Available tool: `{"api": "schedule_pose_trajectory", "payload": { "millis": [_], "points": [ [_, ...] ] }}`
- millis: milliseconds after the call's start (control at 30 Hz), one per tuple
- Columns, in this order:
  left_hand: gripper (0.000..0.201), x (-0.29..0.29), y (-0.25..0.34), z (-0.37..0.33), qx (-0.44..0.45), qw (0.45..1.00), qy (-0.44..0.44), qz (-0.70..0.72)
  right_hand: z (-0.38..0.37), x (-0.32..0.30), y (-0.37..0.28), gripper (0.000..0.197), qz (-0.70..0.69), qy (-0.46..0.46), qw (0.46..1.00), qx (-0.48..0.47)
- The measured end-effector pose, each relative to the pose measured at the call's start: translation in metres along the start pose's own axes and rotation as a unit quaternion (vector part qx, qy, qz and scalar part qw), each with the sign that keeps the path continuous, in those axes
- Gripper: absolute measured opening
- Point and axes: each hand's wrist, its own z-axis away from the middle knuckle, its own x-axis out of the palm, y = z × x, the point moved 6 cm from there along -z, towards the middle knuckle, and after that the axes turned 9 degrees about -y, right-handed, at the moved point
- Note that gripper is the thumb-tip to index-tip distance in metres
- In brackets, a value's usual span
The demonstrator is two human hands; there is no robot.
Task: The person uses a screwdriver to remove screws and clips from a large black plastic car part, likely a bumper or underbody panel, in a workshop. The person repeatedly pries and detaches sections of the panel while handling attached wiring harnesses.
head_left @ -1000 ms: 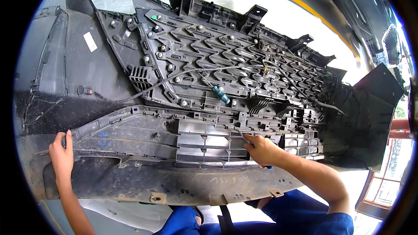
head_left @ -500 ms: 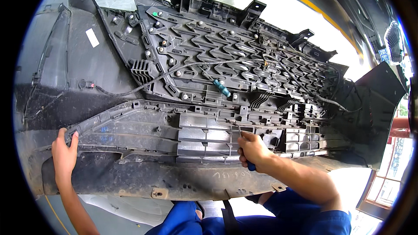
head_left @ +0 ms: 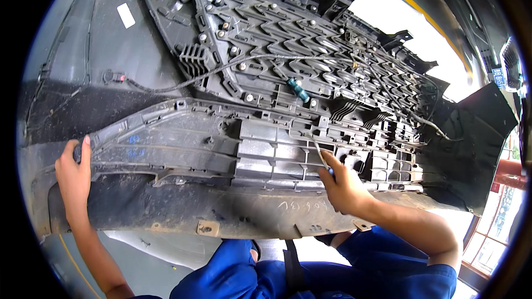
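A large black car bumper lies with its ribbed inner side up across my front. At its left, my left hand is closed on the end of a long black trim strip, thumb on one side and fingers on the other. My right hand grips a slim metal-shafted tool with a blue handle, mostly covered by the fingers. The shaft points up and left at the slats of the lower grille; whether its tip touches is unclear. A teal-handled tool rests on the upper grille, above my right hand.
A black cable runs across the bumper from a connector at the left. Mounting brackets rise along the far edge. A dark car stands at the upper right. My blue-clad legs are near the bumper's front edge.
The bumper appears higher and slightly right in view. My right hand has turned, so the tool's shaft now shows more and slants up-left. My left hand stays at the strip's end.
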Motion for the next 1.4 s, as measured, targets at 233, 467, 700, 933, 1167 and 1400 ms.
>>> {"api": "schedule_pose_trajectory", "payload": {
  "millis": [233, 467, 700, 933, 1167, 1400],
  "points": [
    [0.052, -0.015, -0.010, -0.017, -0.002, 0.998, 0.035, 0.051, 0.029, 0.058, 0.034, 0.053, 0.139, -0.174, 0.974, -0.037],
    [0.051, -0.007, -0.009, -0.019, 0.000, 0.998, 0.052, 0.043, 0.038, 0.039, 0.059, 0.053, 0.225, -0.153, 0.962, -0.028],
    [0.050, 0.012, -0.021, -0.022, 0.028, 0.999, -0.036, 0.002, 0.059, -0.035, 0.104, 0.049, 0.271, -0.135, 0.953, 0.014],
    [0.062, 0.022, -0.010, -0.028, 0.028, 0.987, -0.116, -0.112, 0.069, -0.070, 0.135, 0.035, 0.272, -0.062, 0.960, 0.004],
    [0.059, 0.017, 0.011, -0.041, 0.008, 0.960, -0.172, -0.222, 0.066, -0.103, 0.133, 0.034, 0.232, -0.030, 0.970, -0.067],
    [0.043, 0.012, 0.191, 0.041, 0.344, 0.925, -0.124, -0.105, 0.016, -0.115, 0.151, 0.037, 0.260, -0.036, 0.958, -0.119]
  ]
}}
